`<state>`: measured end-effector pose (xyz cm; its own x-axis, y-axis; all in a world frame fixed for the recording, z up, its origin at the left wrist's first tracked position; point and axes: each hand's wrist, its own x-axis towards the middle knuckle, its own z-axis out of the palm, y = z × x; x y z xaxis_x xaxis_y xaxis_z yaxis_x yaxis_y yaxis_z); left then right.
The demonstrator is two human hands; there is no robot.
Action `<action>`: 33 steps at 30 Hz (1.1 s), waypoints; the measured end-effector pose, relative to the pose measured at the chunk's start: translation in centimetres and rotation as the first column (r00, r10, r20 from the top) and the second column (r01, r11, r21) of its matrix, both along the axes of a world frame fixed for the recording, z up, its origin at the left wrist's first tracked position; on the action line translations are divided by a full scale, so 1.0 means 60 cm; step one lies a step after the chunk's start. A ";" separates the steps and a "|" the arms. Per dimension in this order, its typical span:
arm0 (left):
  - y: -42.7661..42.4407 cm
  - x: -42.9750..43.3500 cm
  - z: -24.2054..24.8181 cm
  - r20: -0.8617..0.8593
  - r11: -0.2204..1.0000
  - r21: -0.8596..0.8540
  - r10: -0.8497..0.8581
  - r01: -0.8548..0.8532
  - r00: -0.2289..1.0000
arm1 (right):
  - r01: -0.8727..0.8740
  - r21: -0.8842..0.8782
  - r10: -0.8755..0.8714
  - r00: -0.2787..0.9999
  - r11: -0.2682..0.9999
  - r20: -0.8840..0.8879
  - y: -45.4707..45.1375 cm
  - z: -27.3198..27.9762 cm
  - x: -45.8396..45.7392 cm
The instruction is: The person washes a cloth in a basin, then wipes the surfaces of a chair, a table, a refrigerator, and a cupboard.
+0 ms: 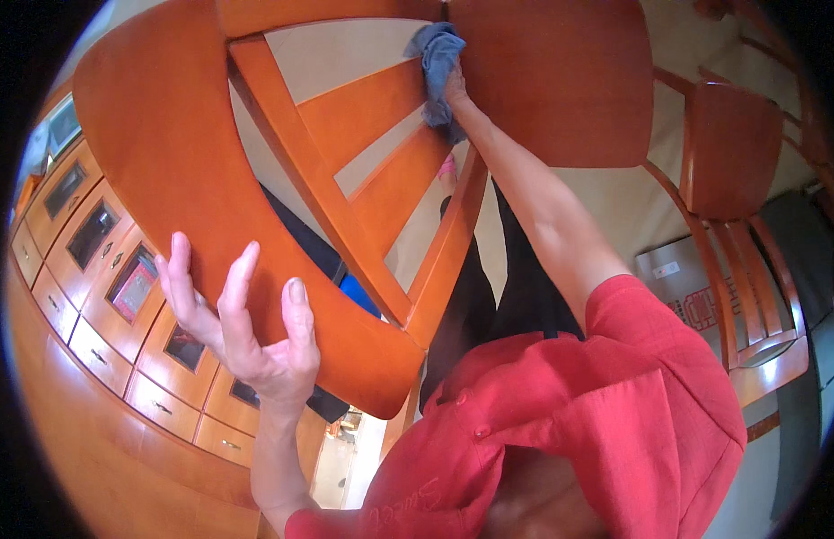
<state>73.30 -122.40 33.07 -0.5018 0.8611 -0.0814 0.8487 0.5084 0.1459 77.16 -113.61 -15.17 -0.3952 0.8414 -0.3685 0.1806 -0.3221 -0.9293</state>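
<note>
A wooden chair stands before me, its broad curved top rail [167, 148] nearest and its seat [558, 81] beyond. Between them run flat back slats [363, 91]. My right hand [455, 84] holds a crumpled blue-grey cloth [440, 50] against the chair where the slats meet the seat's rear edge. Part of the hand is hidden by the cloth. My left hand [265, 337] is raised over the top rail, palm up with fingers apart, and holds nothing. Whether it touches the rail I cannot tell.
Wooden cabinets [130, 323] with drawers and glass panes line the left side. Another wooden chair [733, 148] stands at the right, near a cardboard box [683, 283] with red print. My dark-trousered legs [531, 283] are close behind the chair back.
</note>
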 end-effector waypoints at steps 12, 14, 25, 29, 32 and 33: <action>0.012 0.000 -0.002 -0.001 0.998 0.041 -0.045 0.045 0.999 | -0.388 0.175 0.404 0.913 0.905 -0.062 -0.147 0.582 0.146; 0.021 -0.002 -0.005 -0.004 0.996 0.033 -0.078 0.078 0.997 | -0.335 0.335 0.390 0.914 0.881 -0.110 -0.136 0.616 0.149; 0.010 0.011 -0.007 -0.046 1.000 0.002 -0.019 0.019 0.999 | 0.058 0.390 0.126 0.894 0.919 -0.431 -0.081 0.353 0.121; 0.039 0.016 -0.006 -0.092 0.996 -0.021 -0.085 0.083 0.992 | -0.508 0.211 0.418 0.835 0.835 0.358 -0.061 0.136 0.190; 0.019 0.010 -0.013 -0.088 0.999 0.003 -0.054 0.054 0.995 | -0.975 -0.030 0.714 0.141 0.221 0.686 -0.020 0.159 0.245; 0.014 0.009 -0.008 -0.107 0.997 0.011 -0.069 0.070 0.992 | -0.978 -0.025 0.724 0.135 0.206 0.676 -0.027 0.189 0.260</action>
<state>73.81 -121.58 32.60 -0.4457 0.8950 -0.0179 0.8930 0.4459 0.0601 92.75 -115.20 -3.83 -0.8184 0.1299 -0.5598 0.4862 0.6759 -0.5539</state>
